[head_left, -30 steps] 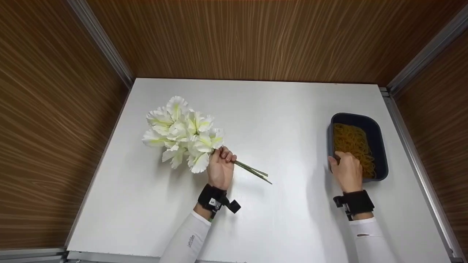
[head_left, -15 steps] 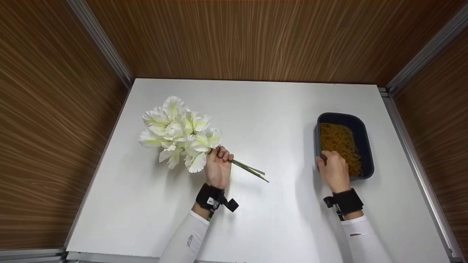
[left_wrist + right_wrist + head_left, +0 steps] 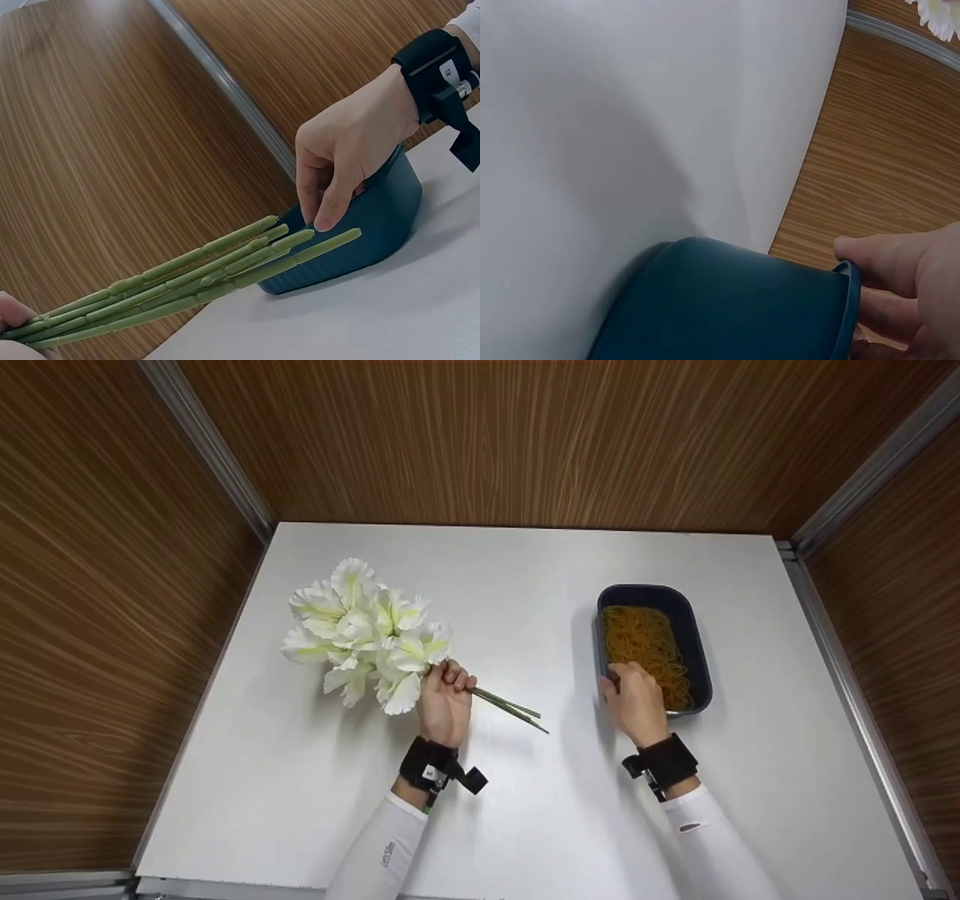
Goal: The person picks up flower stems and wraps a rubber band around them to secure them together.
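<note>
My left hand (image 3: 445, 705) grips a bunch of white flowers (image 3: 367, 634) by its green stems (image 3: 187, 283), with the blooms toward the left and the stem ends pointing right. On the right side of the table, my right hand (image 3: 634, 697) pinches the left rim of a dark blue rectangular container (image 3: 694, 660). The thumb (image 3: 877, 259) lies outside the rim and the fingers reach inside. A tangle of thin yellow-brown strands, like noodles or rubber bands (image 3: 645, 645), lies in the container. In the left wrist view the stem ends overlap the container.
A white table (image 3: 517, 577) carries everything. Brown wood-grain panels (image 3: 480, 442) stand behind it and at both sides, with metal rails (image 3: 217, 450) at the corners. Each wrist wears a black strap (image 3: 660, 765) with a small camera.
My right hand has moved the container left across the table, toward the flowers. The left hand with the flowers has shifted only slightly left.
</note>
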The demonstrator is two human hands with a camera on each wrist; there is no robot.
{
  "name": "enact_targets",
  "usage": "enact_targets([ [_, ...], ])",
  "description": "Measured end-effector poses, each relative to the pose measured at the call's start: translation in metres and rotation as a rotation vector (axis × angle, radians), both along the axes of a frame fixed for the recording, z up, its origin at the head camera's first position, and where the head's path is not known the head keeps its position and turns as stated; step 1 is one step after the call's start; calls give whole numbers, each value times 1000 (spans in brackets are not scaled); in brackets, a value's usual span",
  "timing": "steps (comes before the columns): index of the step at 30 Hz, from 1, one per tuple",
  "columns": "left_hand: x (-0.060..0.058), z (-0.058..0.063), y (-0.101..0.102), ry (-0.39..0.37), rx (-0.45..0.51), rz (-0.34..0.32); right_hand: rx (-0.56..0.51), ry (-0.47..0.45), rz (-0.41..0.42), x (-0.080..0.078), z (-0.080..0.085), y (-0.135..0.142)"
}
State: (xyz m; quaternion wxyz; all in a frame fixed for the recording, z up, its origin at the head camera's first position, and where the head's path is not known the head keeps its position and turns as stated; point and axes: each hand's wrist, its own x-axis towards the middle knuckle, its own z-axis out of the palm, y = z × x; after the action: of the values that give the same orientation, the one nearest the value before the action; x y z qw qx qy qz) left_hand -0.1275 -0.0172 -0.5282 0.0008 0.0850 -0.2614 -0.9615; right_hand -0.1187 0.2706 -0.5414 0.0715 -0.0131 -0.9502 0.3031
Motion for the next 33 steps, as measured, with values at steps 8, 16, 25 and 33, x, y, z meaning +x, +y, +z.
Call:
enact_targets([
  [8, 0, -1, -1, -10, 13, 6, -44, 19, 20, -11, -3, -26],
  [16, 0, 2, 0, -19, 17, 5, -50, 18, 56, -20, -1, -42],
  [25, 1, 1, 0, -4, 11, 6, -61, -22, 64, -20, 8, -30],
  [33, 2, 2, 1, 0, -5, 9, 26, -33, 138, -24, 30, 21],
])
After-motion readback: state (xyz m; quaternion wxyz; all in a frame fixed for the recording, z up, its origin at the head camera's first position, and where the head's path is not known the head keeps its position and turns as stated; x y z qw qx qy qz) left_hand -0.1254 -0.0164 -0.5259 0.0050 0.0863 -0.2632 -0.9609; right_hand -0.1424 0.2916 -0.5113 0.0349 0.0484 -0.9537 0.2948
